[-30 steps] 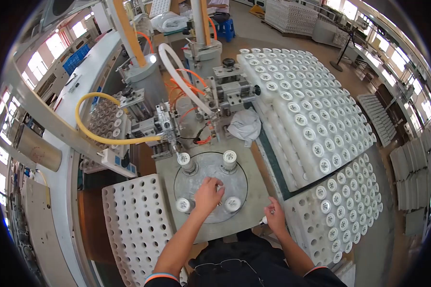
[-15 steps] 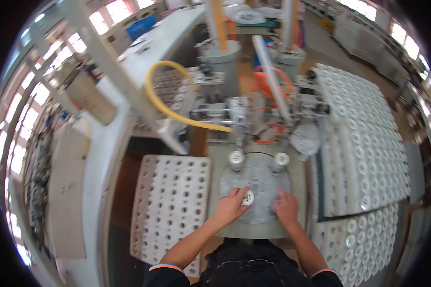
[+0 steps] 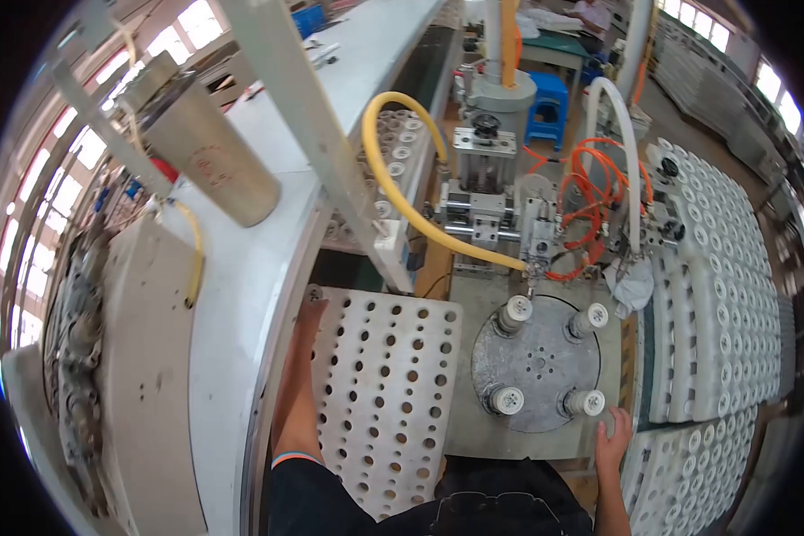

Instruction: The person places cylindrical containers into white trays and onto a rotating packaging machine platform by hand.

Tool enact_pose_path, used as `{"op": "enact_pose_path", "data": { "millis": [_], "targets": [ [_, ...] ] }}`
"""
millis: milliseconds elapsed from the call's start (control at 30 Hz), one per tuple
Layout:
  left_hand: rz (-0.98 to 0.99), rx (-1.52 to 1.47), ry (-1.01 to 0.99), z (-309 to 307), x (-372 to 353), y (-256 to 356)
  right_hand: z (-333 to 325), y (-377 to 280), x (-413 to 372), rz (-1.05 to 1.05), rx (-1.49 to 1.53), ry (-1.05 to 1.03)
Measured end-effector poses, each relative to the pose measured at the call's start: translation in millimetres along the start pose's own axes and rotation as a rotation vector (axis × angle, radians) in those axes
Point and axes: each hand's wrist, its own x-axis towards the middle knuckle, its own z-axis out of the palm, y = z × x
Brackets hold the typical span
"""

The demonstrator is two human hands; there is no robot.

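My left hand (image 3: 309,314) reaches to the far left corner of the perforated white tray (image 3: 393,308). Its fingers are closed around a small whitish round part (image 3: 314,293), partly hidden by the hand. My right hand (image 3: 615,436) is at the right edge of the machine table, its fingers apart and holding nothing. Just left of its fingertips stands a white round part with small holes on top (image 3: 589,403), seated on the grey turntable (image 3: 536,344). Other such parts sit around the turntable, among them a front left one (image 3: 507,400).
Behind the turntable stands a machine head (image 3: 487,192) with a yellow hose (image 3: 380,170) and orange tubes (image 3: 590,210). Stacked trays of white round parts (image 3: 724,295) rise at the right. A metal post (image 3: 304,116) and a long bench (image 3: 241,268) border the left.
My left hand has gone from the turntable to the tray's far left corner. My right hand has drawn off the turntable to its right. The view has shifted left.
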Motion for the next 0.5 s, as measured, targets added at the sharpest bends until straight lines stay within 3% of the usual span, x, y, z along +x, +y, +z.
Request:
{"op": "enact_pose_path", "data": {
  "millis": [33,133,167,200,233,267,300,333,367,400,433,467,500],
  "targets": [
    [-0.043,0.019,-0.044,7.5,11.3,-3.7,-3.4,2.9,-7.8,0.028,-0.021,0.016],
    [0.086,0.198,-0.03,48.1,42.9,-57.7,-17.4,5.7,-34.5,0.194,-0.006,0.012],
    [0.087,0.298,-0.047,40.3,37.5,-50.7,-23.7,2.9,-39.9,0.185,-0.025,0.036],
    [0.137,0.189,0.069,56.3,32.1,-72.2,-31.0,4.7,-46.7,0.187,-0.055,0.069],
    [0.318,0.076,0.038,49.3,25.2,-76.9,-35.6,15.9,-54.0,0.161,-0.102,0.097],
    [0.448,-0.092,0.129,53.9,20.6,-77.7,-42.4,21.8,-58.4,0.181,-0.096,0.153],
    [0.427,-0.574,-0.103,49.8,10.3,-64.6,-51.8,36.3,-61.5,0.159,-0.108,0.203],
    [0.498,-0.634,-0.191,65.2,24.4,-88.5,-63.2,43.2,-60.7,0.163,-0.148,0.295],
    [0.341,0.056,0.252,79.5,37.4,-112.5,-80.1,42.1,-54.9,0.239,-0.147,0.373],
    [0.257,-0.088,0.249,79.2,30.4,-107.8,-100.6,48.0,-50.2,0.296,-0.129,0.44],
    [0.277,0.219,0.257,66.1,14.8,-92.7,-122.1,65.9,-52.2,0.319,-0.158,0.478],
    [0.492,0.158,0.366,87.2,18.9,-112.9,-134.2,87.5,-50.8,0.327,-0.257,0.573],
    [0.506,0.147,0.371,85.2,-2.5,-73.4,-143.6,102.1,-47.1,0.329,-0.347,0.655]
  ]
}}
